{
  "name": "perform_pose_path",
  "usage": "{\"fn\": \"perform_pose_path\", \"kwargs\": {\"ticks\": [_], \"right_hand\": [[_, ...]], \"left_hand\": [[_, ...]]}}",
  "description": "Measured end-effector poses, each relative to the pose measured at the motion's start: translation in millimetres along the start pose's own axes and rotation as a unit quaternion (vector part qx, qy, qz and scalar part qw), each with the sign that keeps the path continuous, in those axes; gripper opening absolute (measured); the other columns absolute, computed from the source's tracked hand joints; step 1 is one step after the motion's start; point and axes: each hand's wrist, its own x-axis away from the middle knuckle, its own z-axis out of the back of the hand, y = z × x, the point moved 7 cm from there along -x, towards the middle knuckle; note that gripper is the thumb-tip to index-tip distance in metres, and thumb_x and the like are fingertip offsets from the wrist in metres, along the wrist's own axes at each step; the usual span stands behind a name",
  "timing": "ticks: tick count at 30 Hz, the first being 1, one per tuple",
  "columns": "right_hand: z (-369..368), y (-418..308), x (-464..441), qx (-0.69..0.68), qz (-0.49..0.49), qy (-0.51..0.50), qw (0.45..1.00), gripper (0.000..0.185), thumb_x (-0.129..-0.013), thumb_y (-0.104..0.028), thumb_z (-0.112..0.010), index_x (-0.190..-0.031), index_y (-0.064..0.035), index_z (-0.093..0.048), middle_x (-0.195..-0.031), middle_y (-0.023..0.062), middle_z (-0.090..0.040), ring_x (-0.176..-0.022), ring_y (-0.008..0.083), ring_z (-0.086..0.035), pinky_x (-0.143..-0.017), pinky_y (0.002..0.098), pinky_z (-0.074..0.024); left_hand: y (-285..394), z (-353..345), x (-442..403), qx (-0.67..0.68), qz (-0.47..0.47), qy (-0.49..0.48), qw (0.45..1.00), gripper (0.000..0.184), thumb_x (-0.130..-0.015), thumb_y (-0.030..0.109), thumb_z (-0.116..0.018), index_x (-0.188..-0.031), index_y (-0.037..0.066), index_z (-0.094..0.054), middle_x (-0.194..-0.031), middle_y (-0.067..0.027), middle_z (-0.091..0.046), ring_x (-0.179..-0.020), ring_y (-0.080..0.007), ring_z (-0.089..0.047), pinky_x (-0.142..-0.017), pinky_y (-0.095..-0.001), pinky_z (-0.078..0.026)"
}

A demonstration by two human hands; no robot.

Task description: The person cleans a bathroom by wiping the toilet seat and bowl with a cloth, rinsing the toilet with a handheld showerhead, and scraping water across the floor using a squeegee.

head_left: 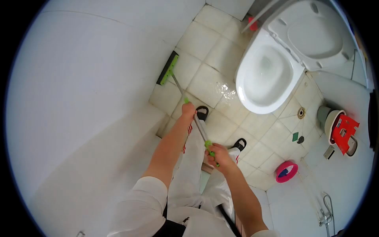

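A floor squeegee with a green head and a dark blade rests on the tiles along the left wall. Its metal pole slants back toward my body. My left hand is wrapped round the pole just below a green collar. Lower down, my right hand grips the green handle near the pole's end. Both hands are closed on the same tool. To the right of the squeegee head, a wet patch glistens on the tiled floor.
A white toilet with its lid raised stands at the upper right. A floor drain, a pink basin and a bin with a red piece on top lie to the right. My feet in black sandals stand near the pole.
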Motion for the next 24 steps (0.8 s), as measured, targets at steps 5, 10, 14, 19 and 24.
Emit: {"fn": "perform_pose_path", "kwargs": {"ticks": [5,10,14,19,24], "right_hand": [[104.8,41.7,55.7,-0.002,-0.012,0.045,0.999,0.01,-0.093,-0.014,-0.047,-0.098,-0.0058,-0.044,-0.074,0.0054,-0.049,-0.047,0.0081,-0.036,-0.038,0.0219,-0.0275],[242.7,83.5,153.7,0.0,-0.015,0.108,0.994,0.009,-0.092,-0.014,-0.049,-0.097,-0.0068,-0.045,-0.073,0.0052,-0.05,-0.046,0.0074,-0.036,-0.037,0.021,-0.0271],[320.2,95.1,246.5,0.011,-0.011,0.167,0.986,0.01,-0.091,-0.013,-0.05,-0.098,-0.0068,-0.047,-0.072,0.0048,-0.05,-0.045,0.0071,-0.036,-0.036,0.0202,-0.0264],[350.7,103.3,340.2,0.024,0.016,0.25,0.968,0.011,-0.092,-0.014,-0.048,-0.1,-0.0064,-0.048,-0.07,0.0048,-0.049,-0.044,0.0071,-0.036,-0.035,0.0202,-0.0264],[339.2,131.2,366.5,0.068,0.036,0.244,0.967,0.012,-0.093,-0.014,-0.046,-0.102,-0.0058,-0.048,-0.07,0.0053,-0.049,-0.042,0.008,-0.038,-0.034,0.0212,-0.0281]], "left_hand": [[-96.1,-79.0,35.5,-0.124,-0.081,-0.041,0.988,0.019,-0.091,0.007,-0.04,-0.079,0.002,-0.054,-0.063,-0.0103,-0.055,-0.056,-0.0236,-0.058,-0.049,-0.0365,-0.042],[-296.0,-197.7,24.0,-0.244,-0.148,-0.053,0.957,0.014,-0.086,0.017,-0.053,-0.08,0.007,-0.06,-0.076,-0.0073,-0.061,-0.072,-0.0225,-0.063,-0.06,-0.0363,-0.044],[-354.7,-292.0,135.0,-0.24,-0.147,-0.066,0.957,0.022,-0.087,0.026,-0.054,-0.088,0.004,-0.057,-0.075,-0.0101,-0.061,-0.069,-0.0245,-0.063,-0.056,-0.0391,-0.045],[-349.9,-346.1,295.4,0.0,0.063,-0.061,0.996,0.033,-0.095,0.03,-0.043,-0.098,-0.003,-0.045,-0.072,-0.0158,-0.059,-0.057,-0.029,-0.062,-0.045,-0.0451,-0.049],[-349.9,-344.0,332.1,0.064,0.064,-0.115,0.989,0.034,-0.095,0.03,-0.044,-0.099,-0.004,-0.045,-0.076,-0.0181,-0.059,-0.051,-0.0283,-0.059,-0.043,-0.0373,-0.049]]}}
